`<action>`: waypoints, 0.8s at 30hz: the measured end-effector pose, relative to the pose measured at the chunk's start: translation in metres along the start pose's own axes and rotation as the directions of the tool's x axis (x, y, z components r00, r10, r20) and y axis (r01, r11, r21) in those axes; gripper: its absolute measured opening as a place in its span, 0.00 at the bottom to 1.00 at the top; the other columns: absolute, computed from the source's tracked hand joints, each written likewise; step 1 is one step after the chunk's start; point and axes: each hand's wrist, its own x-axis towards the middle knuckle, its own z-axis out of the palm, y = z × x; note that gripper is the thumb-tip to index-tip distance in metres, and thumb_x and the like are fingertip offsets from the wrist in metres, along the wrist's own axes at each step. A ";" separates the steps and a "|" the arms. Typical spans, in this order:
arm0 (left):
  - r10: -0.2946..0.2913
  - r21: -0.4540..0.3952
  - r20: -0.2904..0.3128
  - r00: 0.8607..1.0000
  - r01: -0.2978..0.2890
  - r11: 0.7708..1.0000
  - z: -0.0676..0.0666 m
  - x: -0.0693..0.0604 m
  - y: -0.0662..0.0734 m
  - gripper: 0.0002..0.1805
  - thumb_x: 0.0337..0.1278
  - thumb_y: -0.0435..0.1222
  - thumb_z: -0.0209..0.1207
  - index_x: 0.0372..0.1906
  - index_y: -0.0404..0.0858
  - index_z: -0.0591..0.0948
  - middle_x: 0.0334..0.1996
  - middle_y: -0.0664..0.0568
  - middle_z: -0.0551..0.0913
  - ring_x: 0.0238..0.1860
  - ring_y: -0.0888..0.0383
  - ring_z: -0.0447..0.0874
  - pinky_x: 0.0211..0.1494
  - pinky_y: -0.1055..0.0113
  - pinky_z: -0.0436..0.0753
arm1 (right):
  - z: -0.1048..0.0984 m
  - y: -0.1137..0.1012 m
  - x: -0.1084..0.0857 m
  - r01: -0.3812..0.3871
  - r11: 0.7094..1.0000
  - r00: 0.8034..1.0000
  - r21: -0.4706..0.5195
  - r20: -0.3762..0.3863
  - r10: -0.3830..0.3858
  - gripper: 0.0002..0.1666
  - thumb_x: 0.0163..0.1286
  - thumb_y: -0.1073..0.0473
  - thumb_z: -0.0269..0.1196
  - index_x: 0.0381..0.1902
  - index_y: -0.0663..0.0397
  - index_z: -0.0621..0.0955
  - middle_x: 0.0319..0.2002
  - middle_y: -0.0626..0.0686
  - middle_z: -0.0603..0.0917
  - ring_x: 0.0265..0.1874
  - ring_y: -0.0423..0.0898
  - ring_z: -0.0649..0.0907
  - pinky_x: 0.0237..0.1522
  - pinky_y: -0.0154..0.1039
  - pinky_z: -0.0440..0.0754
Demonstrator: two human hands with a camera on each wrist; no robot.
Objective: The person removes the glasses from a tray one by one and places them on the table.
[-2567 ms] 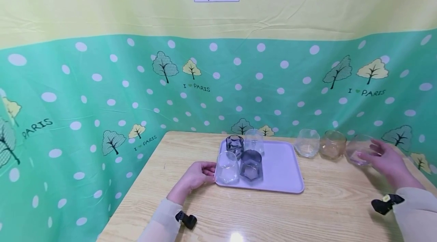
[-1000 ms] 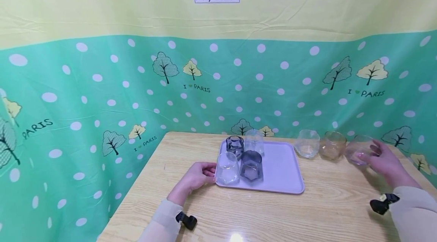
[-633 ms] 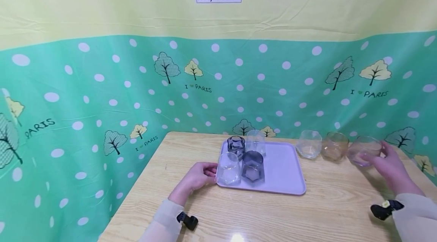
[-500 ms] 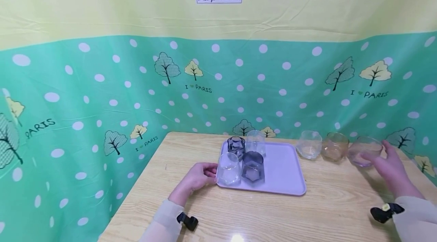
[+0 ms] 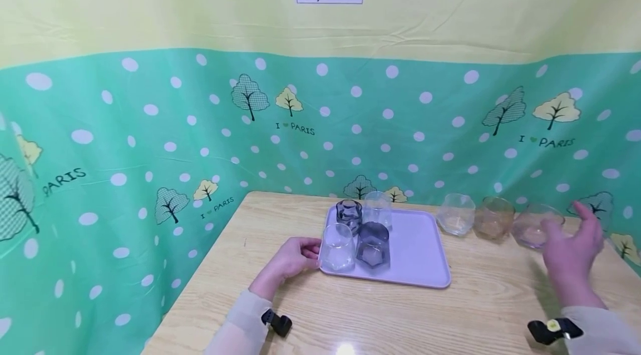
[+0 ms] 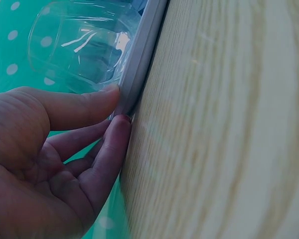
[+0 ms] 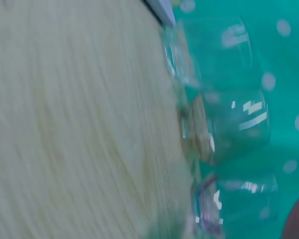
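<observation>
My left hand (image 5: pixel 292 257) pinches the front left corner of a lilac tray (image 5: pixel 415 243), thumb on the rim, a finger at its underside in the left wrist view. On the tray's left half stand a clear glass (image 5: pixel 337 249), a grey glass (image 5: pixel 373 249), a dark faceted glass (image 5: pixel 349 213) and another clear glass (image 5: pixel 378 210). My right hand (image 5: pixel 573 249) is at the far right, thumb and fingers spread apart, holding nothing. Just left of it is a faintly pink glass (image 5: pixel 533 227); its right side is partly overlapped by the thumb in the head view.
An amber glass (image 5: pixel 493 220) and a clear faceted glass (image 5: pixel 455 216) stand left of the pink one, in a row along the table's back. A patterned green curtain (image 5: pixel 300 166) hangs behind the wooden table (image 5: pixel 400 321).
My right hand has let go of the pink glass and pulled back to the right and towards me, fingers spreading. The glasses and my left hand keep their places; the view has shifted slightly.
</observation>
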 end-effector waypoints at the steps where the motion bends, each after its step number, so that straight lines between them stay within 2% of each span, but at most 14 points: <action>1: 0.003 -0.003 0.001 1.000 -0.003 1.000 0.000 0.000 0.000 0.34 0.49 0.20 0.74 0.66 0.26 0.81 0.45 0.48 0.86 0.43 0.54 0.85 0.50 0.62 0.87 | 0.004 -0.002 -0.004 0.019 1.000 1.000 0.010 -0.020 -0.019 0.44 0.79 0.56 0.58 0.85 0.26 0.55 0.86 0.46 0.40 0.84 0.47 0.40 0.83 0.48 0.39; 6: 0.013 -0.007 0.000 1.000 -0.013 1.000 0.001 0.000 0.001 0.33 0.49 0.20 0.74 0.66 0.26 0.81 0.44 0.48 0.86 0.43 0.55 0.84 0.50 0.61 0.87 | 0.022 -0.012 -0.026 0.133 0.989 0.989 0.058 -0.071 -0.129 0.45 0.73 0.67 0.56 0.83 0.30 0.61 0.85 0.40 0.45 0.82 0.39 0.45 0.81 0.40 0.41; 11: 0.002 0.007 -0.004 1.000 -0.002 1.000 0.001 -0.001 0.002 0.34 0.49 0.20 0.74 0.66 0.26 0.81 0.45 0.47 0.86 0.43 0.54 0.84 0.50 0.61 0.87 | 0.043 -0.022 -0.045 0.235 0.967 0.970 0.101 -0.090 -0.226 0.41 0.74 0.69 0.56 0.80 0.35 0.65 0.83 0.40 0.53 0.77 0.36 0.54 0.75 0.31 0.52; 14: -0.001 0.012 -0.004 1.000 0.001 1.000 0.001 -0.001 0.003 0.34 0.50 0.20 0.73 0.66 0.27 0.81 0.45 0.47 0.86 0.44 0.54 0.84 0.50 0.61 0.87 | 0.057 -0.023 -0.056 0.301 0.947 0.952 0.116 -0.093 -0.291 0.38 0.75 0.69 0.58 0.79 0.39 0.68 0.81 0.41 0.57 0.74 0.38 0.58 0.69 0.31 0.59; 19: 0.000 0.011 -0.002 1.000 0.000 1.000 0.001 -0.001 0.003 0.34 0.50 0.20 0.74 0.66 0.27 0.81 0.46 0.47 0.86 0.44 0.54 0.84 0.51 0.61 0.87 | 0.077 -0.022 -0.071 0.381 0.917 0.924 0.116 -0.067 -0.376 0.38 0.74 0.69 0.61 0.78 0.46 0.70 0.81 0.44 0.60 0.76 0.41 0.61 0.69 0.33 0.61; 24: -0.002 0.010 -0.003 1.000 0.002 1.000 0.001 -0.001 0.003 0.34 0.50 0.20 0.73 0.66 0.27 0.81 0.45 0.47 0.86 0.44 0.54 0.84 0.51 0.61 0.87 | 0.097 -0.024 -0.088 0.436 0.892 0.898 0.117 0.018 -0.440 0.39 0.71 0.71 0.65 0.78 0.53 0.70 0.81 0.49 0.62 0.77 0.43 0.61 0.70 0.34 0.59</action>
